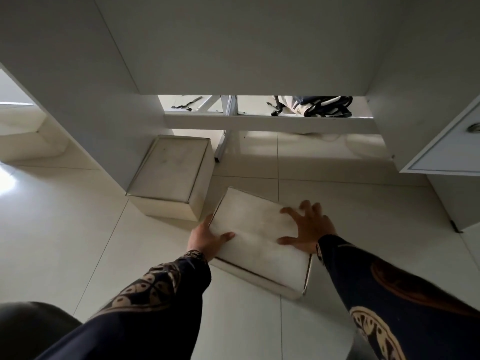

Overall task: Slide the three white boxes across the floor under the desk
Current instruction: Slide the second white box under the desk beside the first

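Note:
A white box (259, 245) lies on the tiled floor just in front of the desk opening, turned slightly askew. My left hand (207, 237) grips its left edge, thumb on top. My right hand (309, 229) presses flat on its top right part with fingers spread. A second white box (171, 172) stands farther in, against the desk's left panel (85, 105), partly under the desk. The desk's underside (233, 48) fills the top of the view. I see only these two boxes.
A white cabinet with an open door (446, 149) stands at the right of the opening. A low crossbar (267, 123) and a thin metal leg (223, 141) lie at the back. Beyond it a dark-strapped bag (319, 106) rests on the floor. My dark knee (31, 331) shows bottom left.

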